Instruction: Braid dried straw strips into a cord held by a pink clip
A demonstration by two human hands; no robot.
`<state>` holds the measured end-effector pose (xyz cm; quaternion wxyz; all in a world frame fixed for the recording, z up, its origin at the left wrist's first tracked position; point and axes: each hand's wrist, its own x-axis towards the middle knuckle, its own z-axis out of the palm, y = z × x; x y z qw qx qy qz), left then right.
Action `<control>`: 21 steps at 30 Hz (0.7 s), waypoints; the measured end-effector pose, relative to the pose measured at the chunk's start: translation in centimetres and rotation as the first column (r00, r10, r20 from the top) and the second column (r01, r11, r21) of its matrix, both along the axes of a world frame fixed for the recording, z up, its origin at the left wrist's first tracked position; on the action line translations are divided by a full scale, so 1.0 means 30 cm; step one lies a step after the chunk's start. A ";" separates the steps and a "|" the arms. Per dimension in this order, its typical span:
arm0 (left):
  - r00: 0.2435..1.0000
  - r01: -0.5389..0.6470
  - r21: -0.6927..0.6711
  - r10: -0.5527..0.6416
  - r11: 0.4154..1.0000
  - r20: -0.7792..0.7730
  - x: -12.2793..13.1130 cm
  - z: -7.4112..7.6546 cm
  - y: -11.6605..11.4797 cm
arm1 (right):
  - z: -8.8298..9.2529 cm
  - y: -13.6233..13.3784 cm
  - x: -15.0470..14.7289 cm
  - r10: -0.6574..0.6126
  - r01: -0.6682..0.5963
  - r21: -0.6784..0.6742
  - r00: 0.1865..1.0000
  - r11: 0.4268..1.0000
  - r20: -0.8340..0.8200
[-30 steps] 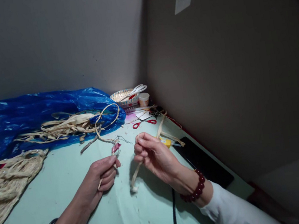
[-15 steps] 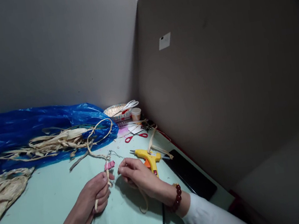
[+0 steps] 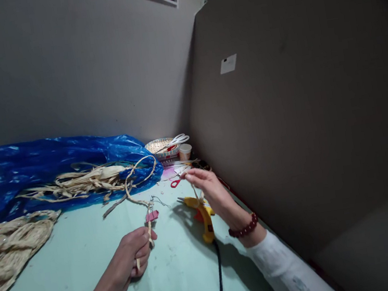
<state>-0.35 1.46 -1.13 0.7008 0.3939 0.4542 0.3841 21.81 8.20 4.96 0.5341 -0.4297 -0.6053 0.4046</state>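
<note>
My left hand (image 3: 134, 253) is closed around a thin braided husk strand (image 3: 149, 230) that carries a pink binder clip (image 3: 151, 215) just above my fingers. The strand runs back toward the loop of husk (image 3: 135, 171) on the blue bag. My right hand (image 3: 208, 193) reaches forward over the yellow glue gun (image 3: 203, 217), fingers pinched near a pale husk strip (image 3: 196, 191); whether it grips that strip I cannot make out. A red bead bracelet (image 3: 243, 229) sits on that wrist.
A blue plastic bag (image 3: 36, 164) with dried corn husks (image 3: 75, 182) lies at the back left, a woven husk piece (image 3: 8, 246) at the left edge. Red scissors (image 3: 176, 182), a patterned bowl (image 3: 161, 146) with white scissors, and a paper cup (image 3: 184, 151) stand in the corner. A brown partition (image 3: 286, 127) borders the right.
My right hand left the strand near the clip and reached forward and right over the glue gun. My left hand kept its hold. The camera tilted a little.
</note>
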 end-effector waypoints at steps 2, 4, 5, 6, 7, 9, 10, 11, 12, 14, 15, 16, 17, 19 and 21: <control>1.000 0.013 0.002 -0.013 1.000 -0.013 -0.001 -0.005 0.004 | 0.050 0.079 0.028 -0.141 0.124 0.076 0.944 0.989 0.299; 1.000 0.018 0.013 -0.018 1.000 -0.014 0.001 -0.006 0.006 | 0.093 0.151 0.058 -0.265 0.236 0.125 0.784 0.964 0.561; 1.000 0.016 0.017 -0.016 1.000 -0.013 0.002 -0.006 0.006 | 0.109 0.177 0.075 -0.295 0.264 0.141 0.743 0.954 0.601; 1.000 0.012 0.017 -0.012 1.000 -0.013 0.004 -0.006 0.006 | 0.119 0.193 0.091 -0.320 0.290 0.157 0.695 0.944 0.644; 1.000 0.008 0.015 -0.008 1.000 -0.013 0.005 -0.006 0.007 | 0.121 0.200 0.106 -0.330 0.306 0.161 0.653 0.938 0.682; 1.000 0.007 0.009 -0.007 1.000 -0.012 0.008 -0.009 0.011 | 0.103 0.185 0.128 -0.291 0.304 0.135 0.560 0.943 0.776; 1.000 0.008 0.006 -0.008 1.000 -0.010 0.009 -0.011 0.013 | 0.083 0.169 0.134 -0.257 0.301 0.109 0.512 0.947 0.820; 1.000 0.011 0.006 -0.011 1.000 -0.009 0.010 -0.013 0.015 | 0.060 0.152 0.137 -0.223 0.303 0.082 0.467 0.950 0.856; 1.000 0.013 0.011 -0.013 1.000 -0.008 0.010 -0.014 0.016 | 0.034 0.134 0.137 -0.194 0.311 0.059 0.427 0.949 0.883; 1.000 0.014 0.018 -0.014 1.000 -0.014 0.010 -0.014 0.017 | -0.013 0.107 0.135 -0.158 0.339 0.025 0.371 0.941 0.915; 1.000 0.013 0.021 -0.013 1.000 -0.017 0.010 -0.013 0.016 | -0.029 0.099 0.134 -0.150 0.353 0.015 0.359 0.936 0.921; 1.000 0.011 0.023 -0.011 1.000 -0.018 0.010 -0.011 0.015 | -0.039 0.092 0.135 -0.147 0.361 0.008 0.358 0.933 0.922; 1.000 0.009 0.024 -0.008 1.000 -0.018 0.010 -0.008 0.014 | -0.042 0.087 0.135 -0.149 0.361 0.006 0.370 0.933 0.917; 1.000 0.005 0.024 -0.004 1.000 -0.010 0.011 -0.003 0.011 | -0.028 0.075 0.133 -0.169 0.340 0.024 0.405 0.940 0.899; 1.000 0.002 0.022 -0.003 1.000 0.002 0.013 0.002 0.010 | 0.000 0.053 0.117 -0.163 0.253 0.022 0.550 0.967 0.819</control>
